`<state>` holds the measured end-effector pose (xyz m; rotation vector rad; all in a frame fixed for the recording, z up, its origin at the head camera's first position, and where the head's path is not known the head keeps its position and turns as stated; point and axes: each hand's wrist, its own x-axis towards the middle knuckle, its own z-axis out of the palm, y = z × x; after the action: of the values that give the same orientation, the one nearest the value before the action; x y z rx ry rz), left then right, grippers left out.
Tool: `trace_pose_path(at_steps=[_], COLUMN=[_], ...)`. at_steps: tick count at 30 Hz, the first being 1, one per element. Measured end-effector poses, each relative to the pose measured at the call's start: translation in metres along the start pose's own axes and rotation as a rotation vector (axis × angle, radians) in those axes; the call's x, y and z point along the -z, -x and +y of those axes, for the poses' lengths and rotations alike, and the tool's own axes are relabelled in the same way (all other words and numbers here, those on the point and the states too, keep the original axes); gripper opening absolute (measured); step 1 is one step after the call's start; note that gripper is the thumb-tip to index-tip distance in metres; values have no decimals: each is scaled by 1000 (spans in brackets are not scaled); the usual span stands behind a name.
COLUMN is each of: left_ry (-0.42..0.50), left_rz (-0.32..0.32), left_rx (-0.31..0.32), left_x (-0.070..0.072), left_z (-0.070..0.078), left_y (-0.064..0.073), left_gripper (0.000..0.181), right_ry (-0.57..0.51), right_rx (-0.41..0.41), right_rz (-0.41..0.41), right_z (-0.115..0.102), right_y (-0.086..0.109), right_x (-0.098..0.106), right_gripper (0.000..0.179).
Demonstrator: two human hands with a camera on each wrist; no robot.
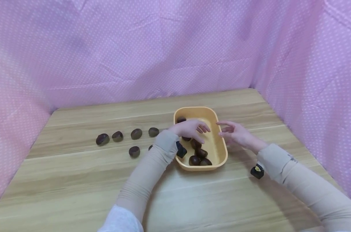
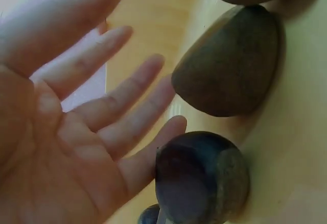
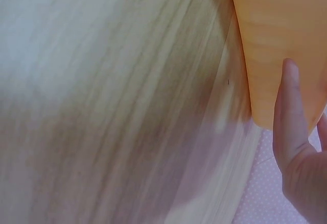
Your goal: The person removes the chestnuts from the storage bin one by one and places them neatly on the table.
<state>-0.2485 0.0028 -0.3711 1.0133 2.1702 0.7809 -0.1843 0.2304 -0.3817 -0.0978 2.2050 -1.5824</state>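
A yellow-orange plastic tub [image 1: 222,151] with rounded corners stands on the table. Several dark brown chestnuts [image 1: 202,153] lie in it, mostly toward its near end. My left hand [image 1: 191,129] hovers over the tub with spread, slightly bent fingers and nothing in its grasp. Seen from the left wrist, the little finger is right at a shiny chestnut [image 2: 202,180], and a duller chestnut [image 2: 230,63] lies by the fingertips. Outside the tub's right wall, my right hand [image 1: 237,134] keeps its fingertips at the rim; its thumb [image 3: 289,96] extends along the wall in the right wrist view.
Left of the tub, several chestnuts [image 1: 136,133] lie spaced out in two rows on the wooden table [image 1: 77,183], one partly hidden by the left forearm. Pink dotted cloth [image 1: 152,48] hangs behind and on both sides. Dark wrist devices [image 1: 257,171] sit at the cuffs.
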Motion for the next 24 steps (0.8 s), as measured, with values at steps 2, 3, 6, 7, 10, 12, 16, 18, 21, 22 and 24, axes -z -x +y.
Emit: trace_pose_path(at_steps=[2,3,6,7,10,12,16,18,21,22,24], left_ry=[-35,-52,-90,-89,-84,-79,-79,-72,-43,-31,-9], left_rz=[-15,-28,-68,-79,-102,-118,-135,-135,-140,-143,-149], left_rx=[8,13,35,42,50,50,46,46,47,50,55], left_x=[1,1,3,4,5,5,4,3,2,1,0], left_z=[-1,-2,-4,-5,-7,-8,-11,-12,-14,-15,-15], left_y=[1,2,3,4,3,3,1,1,-1,-1,-2], left_gripper=[51,50,49,49,49,48,46,44,40,38,34], right_ry=[3,9,19,25,37,50,75,82,92,90,91], right_rx=[-5,-6,-14,-15,-19,-22,-23,-23,-21,-21,-25], right_rz=[3,5,9,10,14,16,21,21,21,21,19], right_z=[-1,-1,-3,-3,-5,-6,-5,-5,-5,-5,-4], right_y=[0,0,-1,-1,-1,-1,-2,-1,-1,0,1], right_x=[0,-1,-1,-1,-1,-1,0,-1,-1,-1,-1], right_gripper=[61,62,62,62,62,61,62,61,61,61,62])
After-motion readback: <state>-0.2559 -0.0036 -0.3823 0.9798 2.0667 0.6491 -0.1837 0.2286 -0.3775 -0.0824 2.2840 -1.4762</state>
